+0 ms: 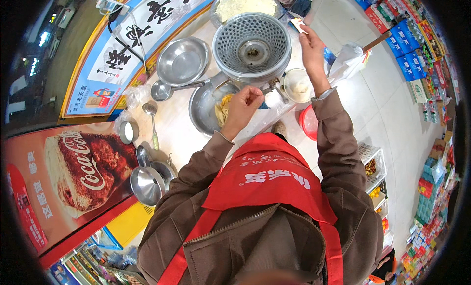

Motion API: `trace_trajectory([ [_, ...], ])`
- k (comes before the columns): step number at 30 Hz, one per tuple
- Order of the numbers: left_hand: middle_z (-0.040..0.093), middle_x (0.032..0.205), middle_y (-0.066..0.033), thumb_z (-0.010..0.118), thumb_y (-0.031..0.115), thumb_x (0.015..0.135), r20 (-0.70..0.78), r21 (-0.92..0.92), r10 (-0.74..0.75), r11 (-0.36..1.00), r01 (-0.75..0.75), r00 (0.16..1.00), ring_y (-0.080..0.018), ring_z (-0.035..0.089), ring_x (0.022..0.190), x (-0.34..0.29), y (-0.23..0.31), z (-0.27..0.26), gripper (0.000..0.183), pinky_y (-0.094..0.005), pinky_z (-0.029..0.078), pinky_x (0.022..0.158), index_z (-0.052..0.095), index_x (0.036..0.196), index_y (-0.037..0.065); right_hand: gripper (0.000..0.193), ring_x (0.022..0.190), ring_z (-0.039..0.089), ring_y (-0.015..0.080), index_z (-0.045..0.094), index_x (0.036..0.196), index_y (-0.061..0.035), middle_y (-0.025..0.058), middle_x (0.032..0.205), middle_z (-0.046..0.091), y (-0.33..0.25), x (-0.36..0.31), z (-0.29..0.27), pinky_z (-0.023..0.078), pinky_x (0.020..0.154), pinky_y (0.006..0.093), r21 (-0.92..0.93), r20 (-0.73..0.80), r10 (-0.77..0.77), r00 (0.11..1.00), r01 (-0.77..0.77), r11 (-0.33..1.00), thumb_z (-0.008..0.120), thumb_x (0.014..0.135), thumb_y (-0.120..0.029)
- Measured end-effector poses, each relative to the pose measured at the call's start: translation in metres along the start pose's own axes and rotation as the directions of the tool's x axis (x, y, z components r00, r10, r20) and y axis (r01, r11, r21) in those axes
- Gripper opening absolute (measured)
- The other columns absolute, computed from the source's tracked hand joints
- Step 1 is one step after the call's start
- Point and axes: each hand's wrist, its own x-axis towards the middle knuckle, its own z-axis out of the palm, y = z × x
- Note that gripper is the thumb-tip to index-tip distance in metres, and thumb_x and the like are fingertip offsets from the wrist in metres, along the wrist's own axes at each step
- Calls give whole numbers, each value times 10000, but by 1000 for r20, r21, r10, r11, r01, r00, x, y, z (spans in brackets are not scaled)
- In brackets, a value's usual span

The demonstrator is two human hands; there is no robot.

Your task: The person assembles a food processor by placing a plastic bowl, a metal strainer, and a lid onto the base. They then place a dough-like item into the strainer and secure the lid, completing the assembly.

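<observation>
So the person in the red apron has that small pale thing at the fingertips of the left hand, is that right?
Not quite: the head view shows the small pale thing at the fingertips of the right hand. The left hand is by the pan instead. The red apron is correct.
</observation>
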Motion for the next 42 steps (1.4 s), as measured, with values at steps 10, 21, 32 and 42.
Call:
trace_trajectory([
  [10, 514, 1202, -92, 747, 184, 791, -50, 803, 510, 531, -268, 859, -290, 444, 1138, 22, 34, -38, 337, -448, 299, 990, 653, 1111, 138, 241, 800, 548, 104, 659, 1107, -21, 35, 903, 638, 10, -57, -37, 441, 733, 246, 107, 14, 135, 991, -136, 985, 526, 913, -71],
  [21, 433, 1364, -132, 766, 275, 767, 102, 894, 521, 326, -307, 848, -366, 364, 1242, 36, 14, -33, 303, -515, 234, 1053, 719, 1060, 211, 246, 917, 584, 116, 650, 1122, -21, 23, 1001, 655, 26, -96, -43, 448, 777, 251, 91, 169, 243, 955, -261, 961, 482, 959, -93],
  [32, 334, 1490, -141, 750, 314, 779, -64, 980, 629, 184, -69, 775, -432, 231, 1378, 86, 61, -133, 482, -672, 115, 1083, 621, 1241, 366, 244, 793, 584, 100, 678, 1067, -23, 33, 815, 641, 29, -119, -34, 449, 708, 232, 169, 149, 266, 952, -290, 942, 486, 922, -65],
  [42, 317, 1507, -156, 715, 361, 824, 57, 927, 427, 312, -206, 903, -396, 184, 1419, 50, 26, -72, 507, -666, 43, 1092, 587, 1310, 297, 235, 829, 607, 109, 678, 1060, -32, 43, 850, 654, 27, -120, -33, 456, 725, 235, 117, 178, 285, 942, -308, 944, 488, 926, -61],
])
